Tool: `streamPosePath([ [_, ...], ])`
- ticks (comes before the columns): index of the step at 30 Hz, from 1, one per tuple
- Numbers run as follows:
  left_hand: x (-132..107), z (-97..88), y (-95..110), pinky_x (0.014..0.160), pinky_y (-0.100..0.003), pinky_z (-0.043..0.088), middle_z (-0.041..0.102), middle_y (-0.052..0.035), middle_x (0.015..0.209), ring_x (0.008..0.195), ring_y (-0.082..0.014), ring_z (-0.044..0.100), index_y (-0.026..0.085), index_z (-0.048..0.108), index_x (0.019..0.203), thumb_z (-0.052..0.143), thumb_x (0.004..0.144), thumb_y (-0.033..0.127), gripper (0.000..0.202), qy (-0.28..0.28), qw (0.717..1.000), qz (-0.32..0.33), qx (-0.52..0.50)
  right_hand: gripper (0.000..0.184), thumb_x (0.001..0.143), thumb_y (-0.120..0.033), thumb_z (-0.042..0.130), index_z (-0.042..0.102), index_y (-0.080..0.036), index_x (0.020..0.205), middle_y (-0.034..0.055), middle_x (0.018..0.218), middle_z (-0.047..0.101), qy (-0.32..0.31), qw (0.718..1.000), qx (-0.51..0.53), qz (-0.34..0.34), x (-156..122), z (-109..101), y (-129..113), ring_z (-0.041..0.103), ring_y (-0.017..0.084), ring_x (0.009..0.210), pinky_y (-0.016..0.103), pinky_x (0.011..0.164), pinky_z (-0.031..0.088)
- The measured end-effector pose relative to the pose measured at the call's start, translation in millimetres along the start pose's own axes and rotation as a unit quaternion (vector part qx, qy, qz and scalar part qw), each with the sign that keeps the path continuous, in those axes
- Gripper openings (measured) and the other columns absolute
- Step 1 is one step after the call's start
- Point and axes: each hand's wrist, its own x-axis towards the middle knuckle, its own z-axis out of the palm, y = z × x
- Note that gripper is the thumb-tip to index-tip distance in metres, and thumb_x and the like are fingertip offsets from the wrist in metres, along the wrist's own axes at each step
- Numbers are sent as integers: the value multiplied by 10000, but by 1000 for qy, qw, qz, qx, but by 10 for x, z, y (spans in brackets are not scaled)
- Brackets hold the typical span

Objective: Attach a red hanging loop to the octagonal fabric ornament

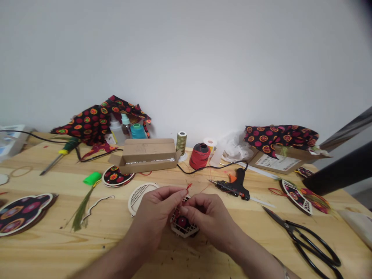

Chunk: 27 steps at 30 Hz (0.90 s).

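Both hands meet at the middle front of the wooden table, over a small lattice ornament [185,228] with a pale wooden frame and dark patterned fabric behind it. My left hand [161,207] is closed, thumb and forefinger pinching a red cord [188,186] whose loose ends stick up above the fingertips. My right hand [209,217] is closed too, its thumb and fingers pinched at the upper edge of the ornament. What lies between the right fingertips is partly hidden. Just behind my left hand lies a round pale wooden frame [141,193].
A black glue gun [236,186] and black-handled scissors [305,236] lie to the right. Behind stand a red thread spool [200,155], an olive spool [181,143] and an open cardboard box [148,153]. At left are a green tassel [84,207], a screwdriver [58,159] and a fabric-covered piece [24,211].
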Motion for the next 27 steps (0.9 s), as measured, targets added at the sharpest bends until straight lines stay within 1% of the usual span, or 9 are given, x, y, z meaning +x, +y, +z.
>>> streamPosePath([
  [3,2,-7,-9,487,-177,423,666,12,561,523,-102,547,158,727,654,751,631,246,94,2,1000,-5,-10,224,777,-307,582,608,-131,640,-12,568,562,-19,1000,6,-4,-17,-5,-19,481,86,524,204,509,384],
  [6,2,-20,-19,535,-190,451,693,1,609,579,-121,583,168,740,697,743,647,233,82,-8,1000,-10,-20,193,764,-335,615,624,-142,773,7,651,609,6,1000,23,-17,-17,6,-13,538,111,584,224,550,431],
  [8,1,-24,-25,587,-215,472,711,-19,653,645,-151,613,167,746,731,736,657,236,102,-19,1000,-9,-20,181,724,-293,656,632,-161,846,15,710,644,26,999,38,-24,-7,27,12,576,130,633,241,588,462],
  [9,0,-24,-28,599,-226,476,716,-30,671,667,-163,622,163,746,741,734,659,240,113,-22,999,-10,-20,163,711,-268,661,641,-167,838,14,713,653,32,998,46,-19,0,39,26,583,133,637,243,593,468],
  [11,-3,-19,-31,585,-235,476,714,-40,674,655,-171,626,155,741,741,732,659,247,123,-25,999,-17,-23,85,705,-238,645,659,-166,750,6,671,650,35,998,58,-6,11,61,49,572,122,605,232,576,463],
  [14,-9,-10,-28,522,-231,462,691,-30,629,558,-146,600,151,727,723,735,652,255,126,-26,998,-38,-42,104,713,-241,623,655,-161,654,-10,597,615,41,998,55,-10,19,74,61,529,101,546,213,535,435],
  [19,-13,-12,-22,473,-202,429,595,10,546,489,-104,539,137,705,689,709,682,292,156,-42,995,-52,-76,155,705,-295,620,617,-159,631,-20,556,579,43,997,64,1,23,60,42,502,96,508,213,504,409],
  [23,-17,-31,-32,454,-182,395,474,50,491,452,-71,461,138,644,578,660,739,309,236,-54,993,-44,-95,167,701,-305,619,595,-158,625,-19,564,571,43,997,65,2,26,60,31,495,93,514,211,503,400],
  [27,-26,-45,-40,453,-178,377,471,50,495,457,-70,446,141,602,542,662,742,310,269,-52,994,-42,-90,185,709,-332,628,594,-164,639,-17,572,577,41,997,68,1,25,61,36,502,98,514,217,505,409],
])
